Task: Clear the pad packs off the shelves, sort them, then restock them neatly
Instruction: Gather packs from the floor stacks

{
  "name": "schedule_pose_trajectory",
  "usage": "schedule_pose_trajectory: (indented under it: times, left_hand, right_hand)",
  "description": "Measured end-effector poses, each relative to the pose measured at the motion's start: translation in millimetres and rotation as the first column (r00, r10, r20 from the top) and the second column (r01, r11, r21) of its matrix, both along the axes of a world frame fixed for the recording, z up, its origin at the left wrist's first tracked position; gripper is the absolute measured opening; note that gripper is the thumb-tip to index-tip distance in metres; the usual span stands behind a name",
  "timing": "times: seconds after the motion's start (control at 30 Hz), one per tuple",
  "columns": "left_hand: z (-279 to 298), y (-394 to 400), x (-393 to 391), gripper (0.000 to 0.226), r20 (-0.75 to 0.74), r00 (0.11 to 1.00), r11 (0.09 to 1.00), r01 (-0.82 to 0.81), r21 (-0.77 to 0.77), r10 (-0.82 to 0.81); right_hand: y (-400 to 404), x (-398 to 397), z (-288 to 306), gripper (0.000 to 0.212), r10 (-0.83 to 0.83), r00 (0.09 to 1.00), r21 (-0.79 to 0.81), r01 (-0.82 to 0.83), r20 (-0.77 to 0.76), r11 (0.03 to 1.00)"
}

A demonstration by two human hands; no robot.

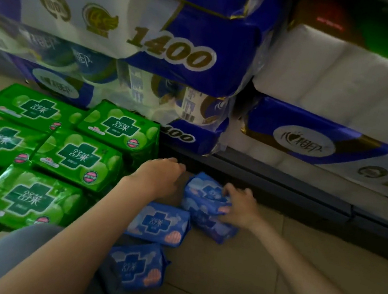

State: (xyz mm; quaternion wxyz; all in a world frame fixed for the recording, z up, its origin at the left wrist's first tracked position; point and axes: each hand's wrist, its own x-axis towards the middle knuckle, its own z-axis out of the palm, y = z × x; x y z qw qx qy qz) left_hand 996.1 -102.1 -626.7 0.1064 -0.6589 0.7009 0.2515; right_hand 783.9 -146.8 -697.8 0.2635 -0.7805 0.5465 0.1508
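Several green pad packs (pixel 75 158) lie flat in rows on the floor at the left. To their right lie blue pad packs: one near my knee (pixel 137 267), one above it (pixel 159 223), and a stack of two by the shelf base. My right hand (pixel 239 209) grips the top blue pack (pixel 205 192) of that stack from its right side. My left hand (pixel 160 174) is beside the pack's left end with fingers curled; whether it touches the pack is hidden.
Large blue and white toilet-paper bundles (pixel 168 50) fill the shelves above. White tissue packs (pixel 352 83) sit at the right. The dark shelf base (pixel 283 187) runs along the beige tiled floor (pixel 244 270). My knee (pixel 23 254) is at the bottom left.
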Motion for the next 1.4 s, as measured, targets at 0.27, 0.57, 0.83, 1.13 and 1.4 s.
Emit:
schedule_pose_trajectory:
  times: [0.27, 0.57, 0.83, 1.13, 1.4]
  left_hand:
    - [-1.5, -2.1, -12.9, 0.122, -0.606, 0.777, 0.97, -0.021, 0.243, 0.169]
    - [48.5, 0.6, -24.7, 0.085, -0.841, 0.227, 0.848, -0.347, 0.401, 0.491]
    - [-0.4, 32.9, -24.6, 0.081, -0.316, 0.937, 0.982, -0.098, 0.162, 0.146]
    - [-72.0, 66.3, -35.7, 0.073, 0.435, 0.761, 0.867, 0.34, 0.364, -0.481]
    - [-74.9, 48.1, -39.1, 0.084, 0.469, 0.8, 0.924, 0.283, 0.256, -0.375]
  right_hand:
    - [-25.3, -51.9, 117.3, 0.035, -0.047, 0.928, 0.435, -0.127, 0.369, 0.892]
    - [33.1, -45.5, 153.4, 0.115, 0.34, 0.932, -0.353, -0.279, 0.125, 0.893]
    - [53.3, -47.4, 125.3, 0.104, 0.391, 0.856, -0.445, -0.511, -0.339, 0.735]
    - [42.6, -70.0, 133.2, 0.099, 0.275, 0.91, -0.354, -0.38, -0.312, 0.855]
    - [53.8, -89.0, 140.3, 0.099, 0.213, 0.942, -0.357, -0.298, -0.26, 0.885]
